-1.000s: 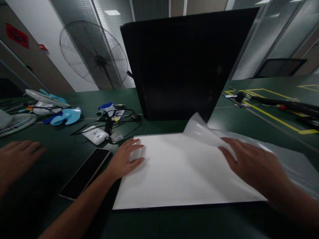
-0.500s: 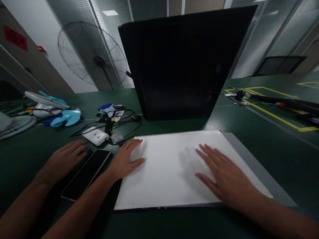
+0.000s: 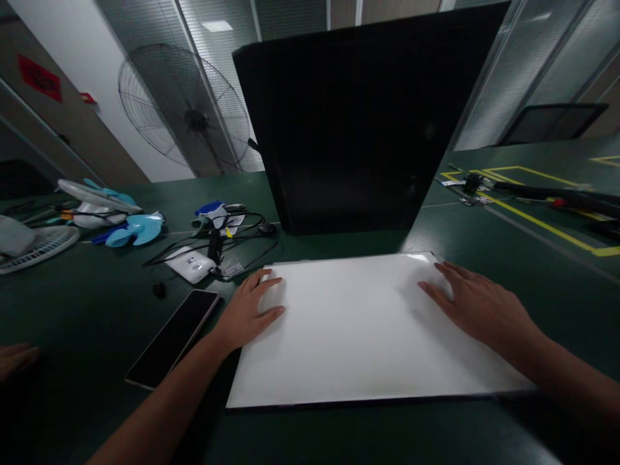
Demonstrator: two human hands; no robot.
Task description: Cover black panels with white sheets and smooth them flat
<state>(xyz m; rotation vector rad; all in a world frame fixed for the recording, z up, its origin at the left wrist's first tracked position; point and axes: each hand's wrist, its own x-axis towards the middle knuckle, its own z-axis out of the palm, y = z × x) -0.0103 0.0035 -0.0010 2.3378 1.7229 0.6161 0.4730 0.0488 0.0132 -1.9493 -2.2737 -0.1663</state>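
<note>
A flat white board (image 3: 349, 329) lies on the green table in front of me. My left hand (image 3: 249, 310) rests at its left edge, with fingers and thumb spread over the white surface. Over the board's upper right edge is my right hand (image 3: 477, 300), its thumb and index finger apart and pointing inward. Neither hand is closed around anything. Whether the right palm touches the board or hovers just above it cannot be made out. To the left of my left forearm lies a phone (image 3: 173, 339) with a dark screen.
Another person's hand (image 3: 17, 358) is at the far left edge. A large black panel (image 3: 363, 129) stands upright behind the board. A white device (image 3: 190, 263) with black cables and blue fan blades (image 3: 138, 229) lie left. A black pole-like item (image 3: 547, 192) is at right.
My right hand has moved right, from over the board to its right edge. The grey strip beside the board no longer shows. The other person's hand has withdrawn left from the phone, uncovering a small dark object.
</note>
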